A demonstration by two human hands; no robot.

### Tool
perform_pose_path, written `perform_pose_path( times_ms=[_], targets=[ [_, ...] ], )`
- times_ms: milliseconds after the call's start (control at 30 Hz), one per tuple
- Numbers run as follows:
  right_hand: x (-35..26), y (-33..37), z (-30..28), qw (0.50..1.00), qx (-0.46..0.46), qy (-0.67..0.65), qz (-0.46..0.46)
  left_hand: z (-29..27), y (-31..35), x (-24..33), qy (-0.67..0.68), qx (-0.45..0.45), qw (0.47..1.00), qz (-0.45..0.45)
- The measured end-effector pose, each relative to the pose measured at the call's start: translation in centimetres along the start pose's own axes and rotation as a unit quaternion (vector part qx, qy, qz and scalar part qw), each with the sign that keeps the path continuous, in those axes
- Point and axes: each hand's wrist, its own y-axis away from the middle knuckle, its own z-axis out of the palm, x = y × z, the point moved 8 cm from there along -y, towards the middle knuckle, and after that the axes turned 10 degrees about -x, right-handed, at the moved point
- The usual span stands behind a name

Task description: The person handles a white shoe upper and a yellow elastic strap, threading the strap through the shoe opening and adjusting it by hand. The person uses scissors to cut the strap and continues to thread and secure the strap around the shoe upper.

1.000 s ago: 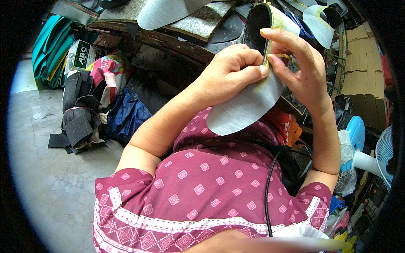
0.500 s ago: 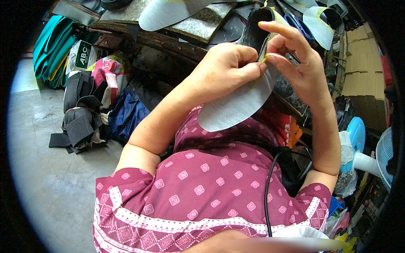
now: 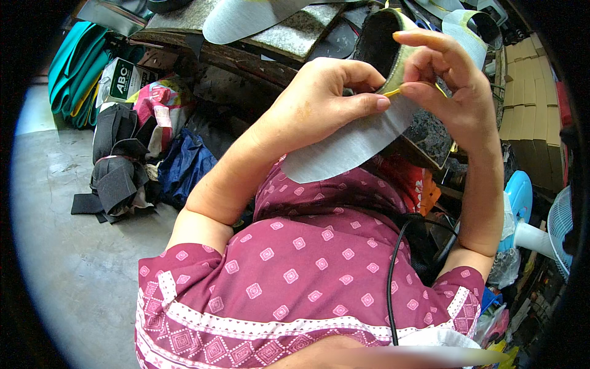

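Note:
A grey shoe upper point(image 3: 350, 144) with a black lining and a pale yellowish edge is raised over the front of the workbench. My left hand point(image 3: 322, 101) grips its edge between thumb and curled fingers. A thin yellow strip point(image 3: 392, 93) runs along that edge from the left thumb tip. Its other end is pinched in my right hand point(image 3: 458, 92), thumb against bent fingers, the index finger raised near the collar. The upper's rounded grey end hangs below my left hand. My fingers partly hide the spot where strip and edge meet.
More grey upper pieces point(image 3: 246, 21) lie on the cluttered workbench point(image 3: 292, 40), with blue-handled scissors point(image 3: 425, 23) behind my right hand. On the left are folded teal fabric point(image 3: 74, 74) and a black strip bundle point(image 3: 117, 184). A blue-and-white fan point(image 3: 522, 184) and stacked cardboard point(image 3: 531, 111) stand right.
My right hand has moved right, drawing away from the left with the yellow strip. The upper has turned, showing more of its pale edge, and its grey end has shifted slightly left.

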Motion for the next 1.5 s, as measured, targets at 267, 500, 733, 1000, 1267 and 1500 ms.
perform_pose_path(
  times_ms=[267,500,733,1000,1267,1500],
  targets=[
    [-1.1,0.3,-1.2,0.994,-0.071,-0.005,0.085,0.2,-0.2,-0.4,0.031,-0.003,0.999,-0.019],
    [-2.9,-1.5,-1.9,0.996,-0.058,-0.014,0.069,0.8,-0.4,-0.1,0.053,-0.045,0.996,-0.053],
    [-1.4,-1.8,-2.5,0.988,-0.015,-0.058,0.143,0.9,-0.7,1.2,0.037,-0.049,0.998,-0.033],
    [-1.1,-1.0,-3.0,0.998,-0.020,-0.016,0.060,1.3,-1.0,1.6,0.101,-0.030,0.994,0.012],
    [-1.8,-1.1,-2.3,0.996,-0.044,0.063,0.046,1.6,-1.3,1.4,-0.002,-0.022,0.999,0.024],
    [-2.4,-0.6,-2.6,0.998,-0.061,0.000,0.017,1.6,-1.2,1.3,0.000,-0.024,1.000,-0.001]
  ],
)
